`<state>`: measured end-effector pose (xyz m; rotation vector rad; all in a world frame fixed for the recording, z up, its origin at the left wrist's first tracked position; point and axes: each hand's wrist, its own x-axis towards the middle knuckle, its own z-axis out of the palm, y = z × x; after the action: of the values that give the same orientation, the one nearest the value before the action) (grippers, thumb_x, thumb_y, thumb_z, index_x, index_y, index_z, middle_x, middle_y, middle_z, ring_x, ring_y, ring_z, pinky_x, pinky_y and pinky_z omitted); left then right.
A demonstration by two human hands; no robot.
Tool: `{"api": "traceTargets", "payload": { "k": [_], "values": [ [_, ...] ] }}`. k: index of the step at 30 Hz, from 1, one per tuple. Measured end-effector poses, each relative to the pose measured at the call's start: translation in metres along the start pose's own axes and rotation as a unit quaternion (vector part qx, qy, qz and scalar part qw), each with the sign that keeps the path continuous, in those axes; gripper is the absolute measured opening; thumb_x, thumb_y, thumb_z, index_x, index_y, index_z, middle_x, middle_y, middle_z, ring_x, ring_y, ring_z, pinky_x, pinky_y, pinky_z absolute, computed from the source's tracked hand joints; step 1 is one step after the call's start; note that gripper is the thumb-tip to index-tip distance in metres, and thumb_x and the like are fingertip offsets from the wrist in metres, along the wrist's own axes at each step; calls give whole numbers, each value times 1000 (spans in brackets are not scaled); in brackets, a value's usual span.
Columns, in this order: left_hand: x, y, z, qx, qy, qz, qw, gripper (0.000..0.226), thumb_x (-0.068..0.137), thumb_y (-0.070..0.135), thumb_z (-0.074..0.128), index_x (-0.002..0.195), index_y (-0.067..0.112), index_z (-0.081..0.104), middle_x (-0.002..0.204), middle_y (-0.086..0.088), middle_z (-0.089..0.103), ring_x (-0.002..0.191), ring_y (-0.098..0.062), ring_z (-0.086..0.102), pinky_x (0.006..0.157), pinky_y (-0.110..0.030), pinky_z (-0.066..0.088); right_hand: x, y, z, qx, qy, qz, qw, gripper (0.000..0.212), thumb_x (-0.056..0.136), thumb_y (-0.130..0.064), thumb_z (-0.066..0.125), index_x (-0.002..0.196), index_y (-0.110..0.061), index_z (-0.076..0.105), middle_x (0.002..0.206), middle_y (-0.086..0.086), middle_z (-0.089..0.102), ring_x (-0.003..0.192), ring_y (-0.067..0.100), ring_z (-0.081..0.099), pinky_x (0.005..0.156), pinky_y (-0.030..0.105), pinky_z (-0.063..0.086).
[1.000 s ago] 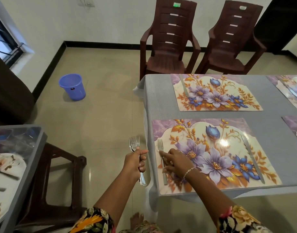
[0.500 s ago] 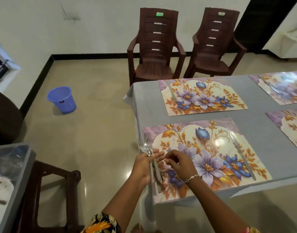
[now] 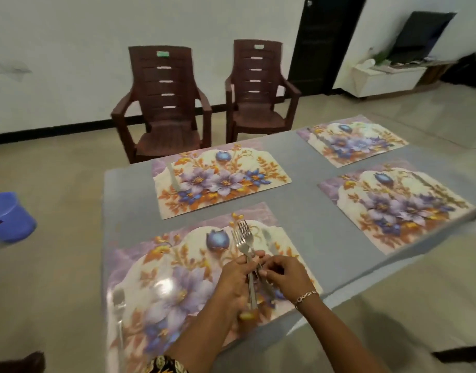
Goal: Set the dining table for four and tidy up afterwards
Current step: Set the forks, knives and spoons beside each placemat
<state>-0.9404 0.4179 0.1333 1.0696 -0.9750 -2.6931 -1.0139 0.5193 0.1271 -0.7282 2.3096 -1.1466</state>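
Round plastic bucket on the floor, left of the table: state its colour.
Blue; the round plastic bucket shows best in the head view, at the left edge.

Both forearms reach forward, hands together. Left hand point(image 3: 235, 275) grips forks point(image 3: 243, 238); right hand point(image 3: 284, 275) pinches their handles.

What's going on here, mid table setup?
A person is laying cutlery on a grey-clothed table that has four floral placemats. Their left hand grips a small bunch of forks above the nearest placemat, and the right hand pinches at the handles, apparently picking one out. A table knife lies on that placemat's right side; a second knife lies on the far placemat behind it. No plates or glasses are on the table.
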Motion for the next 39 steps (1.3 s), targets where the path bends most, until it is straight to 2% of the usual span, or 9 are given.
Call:
{"api": "traceTargets", "payload": {
  "k": [4,9,14,24,28,30,34,37,39],
  "values": [
    [23,-28,66,5,-6,-15,1000,16,92,-1,47,97,-2,63,72,-12,71,56,-21,68,44,-28,53,1,40,-71,33,35,47,998,29,80,-7,69,58,-24,59,43,-12,51,41,-3,48,49,10,37],
    [52,-48,115,35,5,-23,999,16,90,-3,50,101,-2,61,88,-16,70,86,-24,66,73,-40,54,11,81,-146,66,66,101,991,19,82,-3,65,66,-13,62,51,-5,53,46,6,47,43,12,38],
    [98,-55,146,30,14,-34,999,15,92,-3,47,98,-4,61,79,-14,72,87,-26,65,77,-43,52,44,126,-207,48,84,149,984,26,83,1,63,62,-14,59,53,1,51,49,11,45,41,13,40],
    [190,-48,204,15,61,-48,997,15,94,-1,47,99,-4,60,92,-20,67,88,-27,64,79,-42,52,144,187,-259,-74,14,207,975,37,80,-3,67,50,-13,47,51,-2,42,49,8,39,55,23,34],
    [215,-42,218,19,83,-56,995,14,94,-2,46,93,-2,60,77,-14,70,83,-26,64,70,-39,53,169,188,-256,-126,-30,178,975,10,79,-7,69,78,3,69,67,4,54,66,13,50,61,21,35],
    [223,-38,225,16,92,-55,994,15,95,-3,45,91,-2,59,81,-15,69,81,-25,64,69,-38,53,175,191,-256,-142,-49,176,973,11,79,-7,69,69,-5,68,63,1,55,62,12,51,61,22,40],
    [231,-37,230,6,102,-59,993,14,94,-3,46,92,-2,60,89,-17,67,82,-26,65,69,-37,52,177,191,-256,-195,-75,164,964,41,80,-13,69,53,-26,41,55,-13,44,60,11,47,55,17,35],
    [236,-41,230,2,113,-61,992,14,93,-2,48,91,-1,62,86,-15,69,80,-25,66,69,-36,53,176,190,-257,-264,-86,131,952,26,82,-22,66,65,-23,46,60,-12,44,73,13,49,51,16,28],
    [238,-41,231,0,120,-59,991,13,93,-2,48,96,-2,61,89,-16,68,81,-25,66,68,-36,53,177,186,-258,-257,-84,93,958,17,81,-22,67,95,-21,57,77,-6,53,82,16,54,57,24,34]
  ]
}}
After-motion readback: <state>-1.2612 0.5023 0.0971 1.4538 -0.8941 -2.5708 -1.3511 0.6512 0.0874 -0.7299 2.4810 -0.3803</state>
